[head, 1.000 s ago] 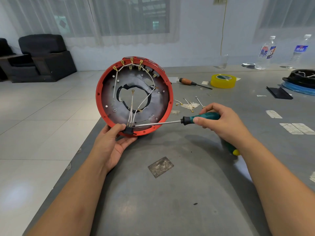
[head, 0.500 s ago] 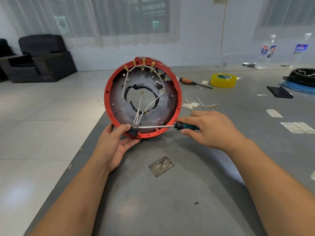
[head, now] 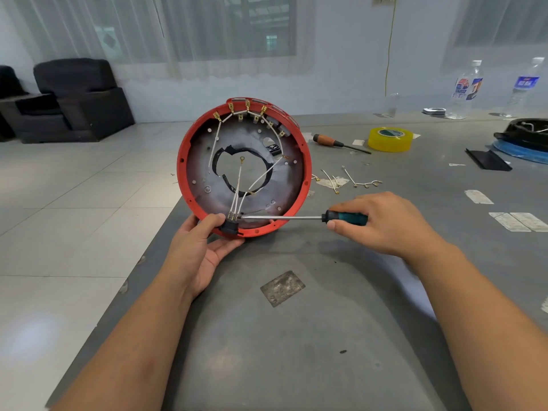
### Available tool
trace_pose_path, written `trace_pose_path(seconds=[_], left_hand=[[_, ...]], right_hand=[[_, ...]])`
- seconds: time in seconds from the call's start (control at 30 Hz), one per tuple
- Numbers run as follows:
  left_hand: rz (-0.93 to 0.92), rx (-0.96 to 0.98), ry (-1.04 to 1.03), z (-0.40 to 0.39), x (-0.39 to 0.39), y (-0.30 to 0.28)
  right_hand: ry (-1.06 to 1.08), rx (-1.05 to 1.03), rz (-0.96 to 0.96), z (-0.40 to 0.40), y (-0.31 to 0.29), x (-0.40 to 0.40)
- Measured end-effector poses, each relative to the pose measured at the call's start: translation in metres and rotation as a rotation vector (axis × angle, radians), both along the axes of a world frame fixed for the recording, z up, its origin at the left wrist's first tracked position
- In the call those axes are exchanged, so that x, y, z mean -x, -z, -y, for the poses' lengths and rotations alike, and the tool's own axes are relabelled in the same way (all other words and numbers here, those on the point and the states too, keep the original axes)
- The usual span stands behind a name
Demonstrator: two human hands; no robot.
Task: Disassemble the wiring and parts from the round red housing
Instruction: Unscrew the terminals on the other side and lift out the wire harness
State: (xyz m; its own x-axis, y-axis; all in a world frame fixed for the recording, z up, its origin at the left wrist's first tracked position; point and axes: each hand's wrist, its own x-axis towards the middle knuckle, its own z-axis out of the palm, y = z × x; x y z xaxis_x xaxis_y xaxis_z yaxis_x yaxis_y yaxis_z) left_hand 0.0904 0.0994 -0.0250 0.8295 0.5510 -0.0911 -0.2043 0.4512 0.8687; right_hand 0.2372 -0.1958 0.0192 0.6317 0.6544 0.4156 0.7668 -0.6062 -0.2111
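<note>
At housing rim, screwdriver further withdrawn.

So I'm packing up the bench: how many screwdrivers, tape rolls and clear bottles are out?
Screwdrivers: 2, the teal-handled screwdriver gripped by the right hand and the orange wooden-handled screwdriver lying on the table.
Tape rolls: 1, the yellow tape roll.
Clear plastic bottles: 2.
Total: 5.

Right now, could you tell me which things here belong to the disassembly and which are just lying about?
In use:
red housing, stood on edge
black switch block, under the left hand
white wires
green-handled screwdriver, in the right hand

Lying about:
yellow tape roll
wooden-handled screwdriver
loose removed wires
water bottles
</note>
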Motion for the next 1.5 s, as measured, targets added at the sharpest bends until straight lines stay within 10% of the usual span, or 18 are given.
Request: trace_pose_path(seconds=[1.5], left_hand=[[-0.018,0.266,-0.100,0.003,0.002,-0.014]], right_hand=[[-0.046,0.071,-0.234,-0.015,0.013,0.006]])
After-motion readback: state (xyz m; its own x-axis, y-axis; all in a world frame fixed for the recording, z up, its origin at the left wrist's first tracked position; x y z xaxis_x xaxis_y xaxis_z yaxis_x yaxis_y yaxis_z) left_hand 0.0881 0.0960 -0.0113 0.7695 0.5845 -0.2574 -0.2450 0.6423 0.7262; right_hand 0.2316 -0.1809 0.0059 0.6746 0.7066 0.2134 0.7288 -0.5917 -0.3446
